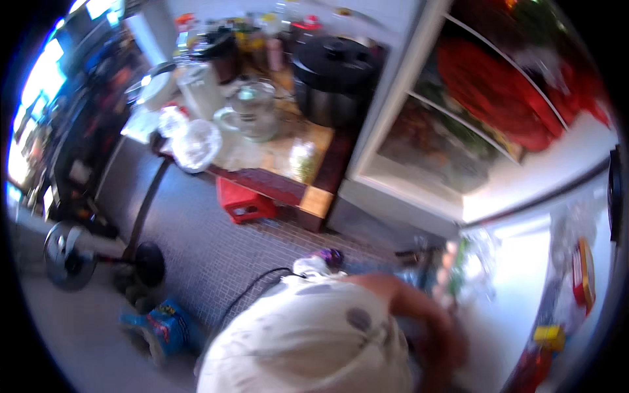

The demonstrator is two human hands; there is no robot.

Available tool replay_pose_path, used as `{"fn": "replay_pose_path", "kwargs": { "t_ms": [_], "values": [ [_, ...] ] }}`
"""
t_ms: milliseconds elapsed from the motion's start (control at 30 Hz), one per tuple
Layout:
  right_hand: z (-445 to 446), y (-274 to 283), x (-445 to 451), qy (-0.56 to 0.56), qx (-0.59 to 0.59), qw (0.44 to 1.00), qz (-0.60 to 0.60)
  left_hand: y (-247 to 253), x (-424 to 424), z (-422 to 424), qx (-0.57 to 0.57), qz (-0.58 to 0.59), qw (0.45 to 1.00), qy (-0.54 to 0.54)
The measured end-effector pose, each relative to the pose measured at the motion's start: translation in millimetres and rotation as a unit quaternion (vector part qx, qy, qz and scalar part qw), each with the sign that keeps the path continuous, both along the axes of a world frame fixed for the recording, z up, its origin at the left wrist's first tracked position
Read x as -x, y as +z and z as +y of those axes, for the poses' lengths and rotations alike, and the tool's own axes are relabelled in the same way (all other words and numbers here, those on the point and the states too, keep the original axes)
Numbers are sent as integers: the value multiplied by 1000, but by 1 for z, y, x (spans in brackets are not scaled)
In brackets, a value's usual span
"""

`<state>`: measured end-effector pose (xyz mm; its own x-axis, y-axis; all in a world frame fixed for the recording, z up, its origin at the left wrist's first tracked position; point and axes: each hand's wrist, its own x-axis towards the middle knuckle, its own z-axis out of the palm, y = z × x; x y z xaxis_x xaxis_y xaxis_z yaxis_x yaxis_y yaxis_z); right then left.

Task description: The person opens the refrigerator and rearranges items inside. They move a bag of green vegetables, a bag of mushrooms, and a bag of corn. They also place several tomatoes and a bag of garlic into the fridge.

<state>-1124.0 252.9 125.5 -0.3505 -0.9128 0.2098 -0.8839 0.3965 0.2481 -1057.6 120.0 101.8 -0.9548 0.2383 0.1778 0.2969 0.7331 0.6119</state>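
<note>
My left hand is out of view. A bare, blurred right arm (432, 319) bends beside my pale spotted clothing (314, 339); I cannot make out its hand or anything held. Beyond the arm, the door of a refrigerator (521, 285) stands open, with several eggs (446, 270) in a row and clear plastic bags (479, 263) next to them. Inside the lit cabinet, a large red bag (491, 93) rests on wire shelves among greens and other bagged food.
A wooden table (322, 142) holds a big black lidded pot (334, 78), a glass jug (253, 110) and white plastic bags (196, 145). Under its edge is a red plastic stool (243, 201). A pedestal fan (71, 255) and a blue printed bag (169, 326) are at left.
</note>
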Motion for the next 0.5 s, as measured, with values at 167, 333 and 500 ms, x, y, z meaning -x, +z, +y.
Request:
{"fn": "replay_pose_path", "kwargs": {
  "t_ms": [167, 333, 500],
  "values": [
    [-11, 18, -14, 89, 48, 991, -86, -1, -22, -30, 2, -62, 997, -42],
    [-25, 15, -13, 57, 20, 988, -144, 4, -51, -21, 72, -140, 988, -8],
    [-42, 9, -9, 70, -46, 991, -105, -27, -63, -31, -27, 98, 991, -87]
  ]
}}
